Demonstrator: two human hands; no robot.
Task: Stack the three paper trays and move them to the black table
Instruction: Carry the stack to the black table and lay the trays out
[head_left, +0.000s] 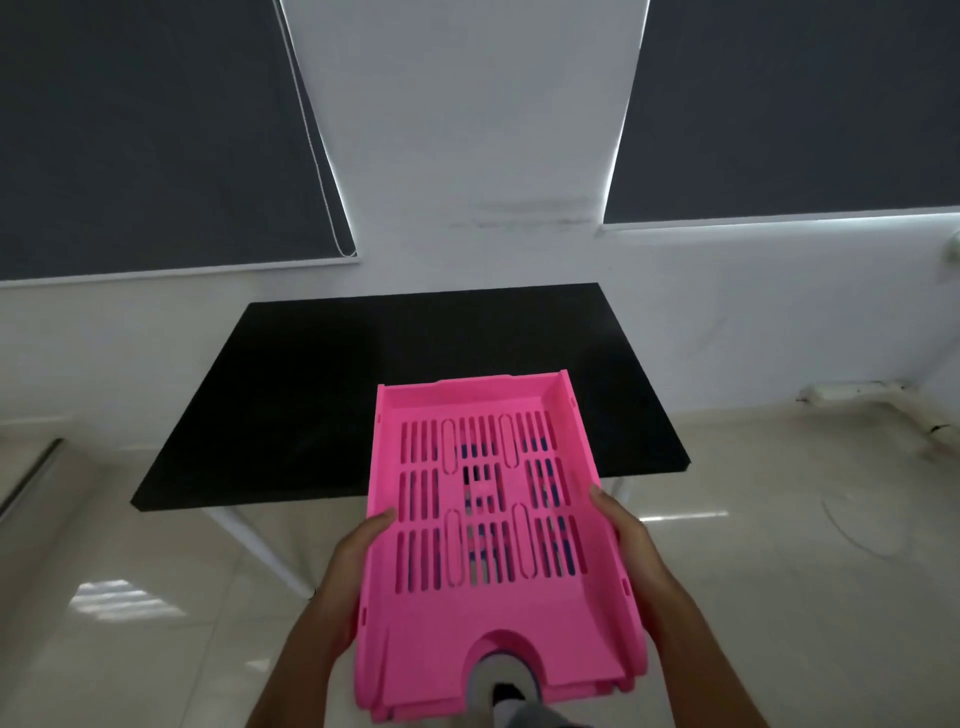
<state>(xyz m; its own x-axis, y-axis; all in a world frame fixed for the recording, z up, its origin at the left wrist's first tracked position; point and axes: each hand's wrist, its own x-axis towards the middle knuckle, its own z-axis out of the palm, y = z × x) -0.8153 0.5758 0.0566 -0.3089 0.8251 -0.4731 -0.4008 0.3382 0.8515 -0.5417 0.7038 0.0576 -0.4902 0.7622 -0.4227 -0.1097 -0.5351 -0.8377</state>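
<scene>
I carry a stack of pink paper trays in front of me, the top one slotted, with layered edges showing at its near end. My left hand grips the stack's left side and my right hand grips its right side. The far end of the stack hangs over the near edge of the black table, which stands ahead against the white wall. Something blue shows through the slots. How many trays lie under the top one is unclear.
The table rests on white legs over a pale tiled floor. Dark window blinds hang on the wall behind, left and right. My shoe shows through the tray's front notch. A cable lies on the floor at right.
</scene>
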